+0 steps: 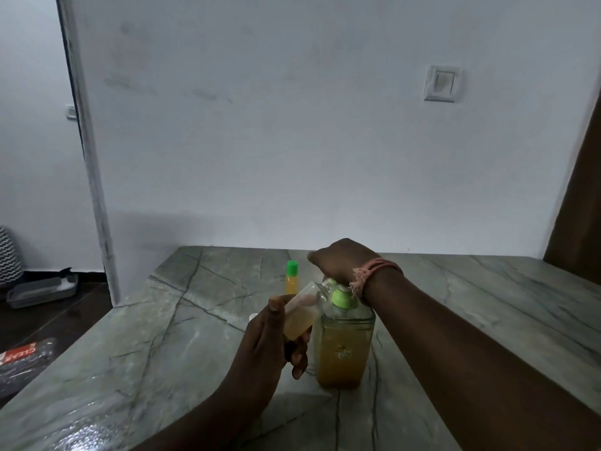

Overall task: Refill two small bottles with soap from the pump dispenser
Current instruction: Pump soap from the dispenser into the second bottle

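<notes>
A clear pump dispenser (344, 349) full of amber soap, with a green collar, stands on the marble table (162, 336). My right hand (341, 260) rests on top of its pump head, fingers curled over it. My left hand (270, 346) holds a small clear bottle (300, 315), tilted with its open mouth up against the pump spout; amber soap sits in its lower part. A second small bottle (291, 277) with a green cap and yellow contents stands upright behind, apart from both hands.
The table runs back to a white wall with a light switch (441, 83). A grey tray (42, 289) and a dark package (26, 359) lie on the floor at left. A brown door edge (582, 206) is at far right.
</notes>
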